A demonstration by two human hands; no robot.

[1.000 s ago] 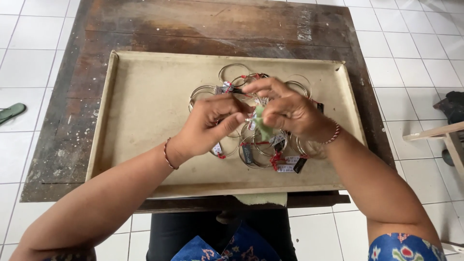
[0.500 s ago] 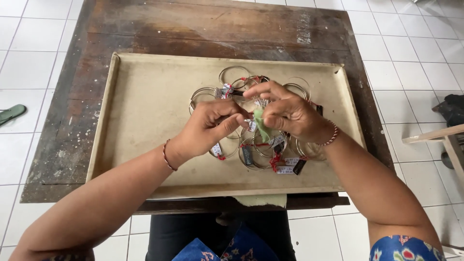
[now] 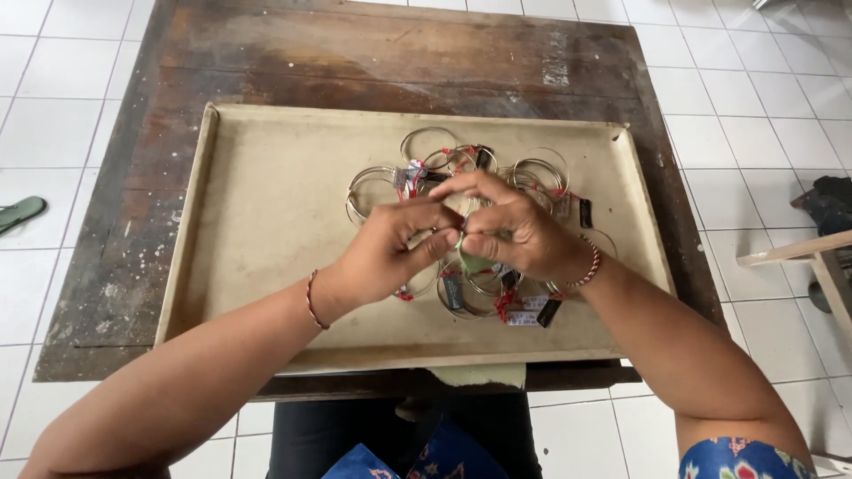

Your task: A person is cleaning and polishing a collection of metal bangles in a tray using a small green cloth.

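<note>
Several thin metal rings (image 3: 426,142) lie clustered on the beige tray (image 3: 266,213), which rests on the wooden bench (image 3: 355,53). Both hands cover the middle of the cluster, so the ring count and how the rings overlap cannot be made out. Small dark tags (image 3: 585,213) and red threads (image 3: 504,306) show at the cluster edges; their markings are too small to tell.

Left hand (image 3: 390,248): fingers curled, tips pinched toward the right hand. What it pinches is hidden. Right hand (image 3: 515,231): fingers bent, closed on a pale green piece (image 3: 470,263), mostly concealed beneath the fingers. Both hands meet above the cluster centre, fingertips touching or nearly so. Forearms enter from the near tray edge, converging. Each wrist carries a red bracelet (image 3: 312,300).
</note>
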